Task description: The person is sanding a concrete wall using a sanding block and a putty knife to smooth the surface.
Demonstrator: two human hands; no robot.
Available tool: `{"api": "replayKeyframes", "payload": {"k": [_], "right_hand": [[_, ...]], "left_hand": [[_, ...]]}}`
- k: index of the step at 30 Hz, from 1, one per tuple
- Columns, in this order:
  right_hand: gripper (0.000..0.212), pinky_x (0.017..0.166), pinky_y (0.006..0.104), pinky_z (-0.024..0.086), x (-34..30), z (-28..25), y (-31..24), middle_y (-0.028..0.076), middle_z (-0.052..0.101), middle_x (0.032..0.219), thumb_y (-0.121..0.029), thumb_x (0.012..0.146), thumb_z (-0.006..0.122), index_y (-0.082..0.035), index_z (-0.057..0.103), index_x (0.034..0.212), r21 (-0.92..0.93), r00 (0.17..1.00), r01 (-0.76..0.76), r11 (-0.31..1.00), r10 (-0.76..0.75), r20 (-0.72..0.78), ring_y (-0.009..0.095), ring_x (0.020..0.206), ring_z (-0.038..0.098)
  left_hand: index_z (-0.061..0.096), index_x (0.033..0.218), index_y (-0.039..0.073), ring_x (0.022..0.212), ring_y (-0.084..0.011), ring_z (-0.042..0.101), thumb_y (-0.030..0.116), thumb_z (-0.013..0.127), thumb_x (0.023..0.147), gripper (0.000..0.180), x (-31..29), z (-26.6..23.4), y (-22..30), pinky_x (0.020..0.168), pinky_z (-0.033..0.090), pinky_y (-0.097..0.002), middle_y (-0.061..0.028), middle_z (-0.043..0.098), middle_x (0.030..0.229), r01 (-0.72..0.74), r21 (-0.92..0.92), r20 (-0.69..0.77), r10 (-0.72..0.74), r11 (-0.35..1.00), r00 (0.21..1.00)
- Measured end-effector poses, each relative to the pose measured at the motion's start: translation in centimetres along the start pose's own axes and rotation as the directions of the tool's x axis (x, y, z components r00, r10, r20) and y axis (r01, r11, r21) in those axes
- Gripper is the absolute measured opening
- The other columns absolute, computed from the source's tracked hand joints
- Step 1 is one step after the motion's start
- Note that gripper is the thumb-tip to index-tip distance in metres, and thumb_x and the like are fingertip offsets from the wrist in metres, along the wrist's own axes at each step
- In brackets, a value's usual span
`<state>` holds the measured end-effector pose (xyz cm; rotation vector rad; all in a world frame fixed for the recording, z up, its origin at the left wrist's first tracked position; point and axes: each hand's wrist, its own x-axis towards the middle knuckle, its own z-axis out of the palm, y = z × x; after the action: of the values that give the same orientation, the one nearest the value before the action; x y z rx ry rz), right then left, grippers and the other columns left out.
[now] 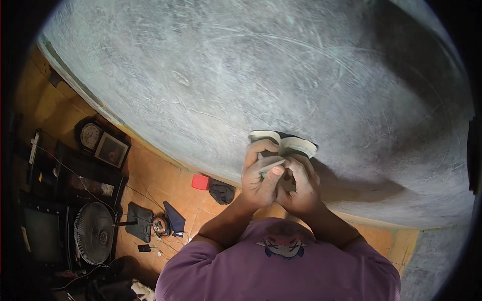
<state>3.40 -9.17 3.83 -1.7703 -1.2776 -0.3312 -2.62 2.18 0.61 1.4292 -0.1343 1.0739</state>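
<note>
Both my hands are together in front of my chest, close to the grey scratched wall (221,80). Above the fingers shows a curved, pale sheet with a dark edge (297,146), which looks like sandpaper. My left hand (259,178) is closed, fingers bent around the sheet's left side and thumb turned inward. My right hand (300,185) is closed around its right side, with curled fingers near the left thumb. Greyish dust covers the fingers. The lower part of the sheet is hidden by the hands, and whether it touches the wall I cannot tell.
Orange floor tiles (143,173) lie below, with a red box (200,182) and a black bag (221,192) by the wall's foot. To the left stand a fan (94,234), a television (44,233), a clock (91,135) and a framed picture (111,149). Cables trail across the floor.
</note>
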Motion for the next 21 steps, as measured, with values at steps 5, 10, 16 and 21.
{"api": "replayKeyframes", "payload": {"k": [5,10,16,21], "right_hand": [[0.040,0.064,0.0336,0.055,0.9,-0.4,0.5,0.011,0.061,0.103,-0.013,0.075,0.072,-0.004,0.061,0.113,-0.010,0.993,0.107,0.994,-0.107,-0.049,0.026,0.082,0.067],[0.038,0.063,0.0345,0.055,1.0,-1.0,1.0,0.012,0.058,0.103,-0.010,0.073,0.071,-0.002,0.060,0.109,0.066,0.995,0.101,0.993,-0.102,0.017,0.028,0.081,0.066],[0.035,0.064,0.0385,0.053,0.7,-1.5,1.7,0.013,0.060,0.100,-0.017,0.078,0.071,-0.003,0.056,0.106,0.202,0.985,0.144,0.969,-0.160,0.069,0.033,0.079,0.065],[0.038,0.067,0.0341,0.051,0.0,-1.9,2.4,0.014,0.063,0.093,-0.024,0.085,0.070,-0.001,0.056,0.111,0.300,0.987,0.040,0.953,-0.084,0.135,0.027,0.079,0.065]], "left_hand": [[0.064,0.106,-0.004,0.105,-0.0262,0.050,0.024,0.053,0.096,0.032,0.3,0.8,0.2,0.091,0.040,-0.0367,-0.0171,0.050,0.116,-0.092,0.156,-0.041,0.100,0.983,0.994],[0.060,0.113,-0.007,0.111,-0.0261,0.047,0.028,0.049,0.098,0.040,-0.2,1.9,0.5,0.096,0.037,-0.0370,-0.0177,0.049,0.120,-0.059,0.199,-0.099,0.080,0.978,0.992],[0.038,0.137,-0.008,0.127,-0.0312,0.040,0.063,0.024,0.095,0.084,-0.9,2.2,0.1,0.109,0.024,-0.0405,-0.0197,0.045,0.132,-0.045,0.277,-0.111,0.079,0.960,0.991],[0.042,0.132,-0.008,0.126,-0.0261,0.041,0.054,0.023,0.099,0.073,-1.7,2.7,-1.0,0.110,0.025,-0.0389,-0.0170,0.047,0.128,-0.062,-0.014,-0.261,0.056,0.998,0.964]]}}
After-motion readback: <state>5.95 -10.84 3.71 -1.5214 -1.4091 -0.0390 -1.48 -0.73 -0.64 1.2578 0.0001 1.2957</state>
